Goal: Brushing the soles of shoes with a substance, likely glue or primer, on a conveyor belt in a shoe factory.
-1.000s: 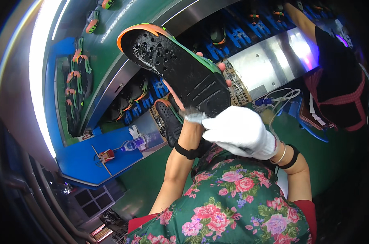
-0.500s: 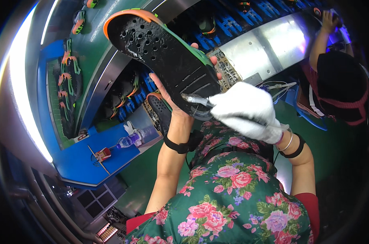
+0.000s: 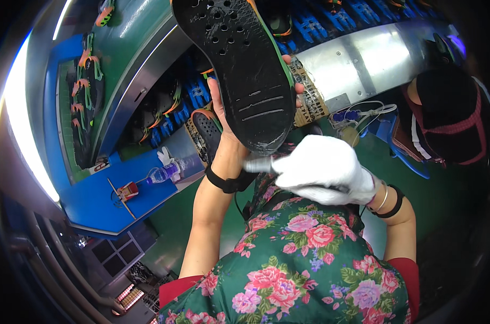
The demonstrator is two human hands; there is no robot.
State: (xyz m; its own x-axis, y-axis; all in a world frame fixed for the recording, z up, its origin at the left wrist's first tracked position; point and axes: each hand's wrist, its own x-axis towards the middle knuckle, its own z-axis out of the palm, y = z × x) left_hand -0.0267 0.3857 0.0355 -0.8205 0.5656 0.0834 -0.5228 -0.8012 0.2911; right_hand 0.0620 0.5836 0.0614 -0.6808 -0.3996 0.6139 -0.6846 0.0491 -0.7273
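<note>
My left hand holds a black shoe sole with an orange and green edge, raised close to the camera with its perforated face toward me. My right hand, in a white glove, grips a small brush whose tip touches the heel end of the sole. A black band sits on my left wrist. I wear a green floral apron.
A second black sole lies below the held one. More soles rest on blue racks along a green conveyor. A blue table carries a small bottle and a red tool. Another person in dark clothes sits at right.
The sole has come up and closer to the camera, its toe now past the top edge. My gloved hand with the brush has stayed at the heel end.
</note>
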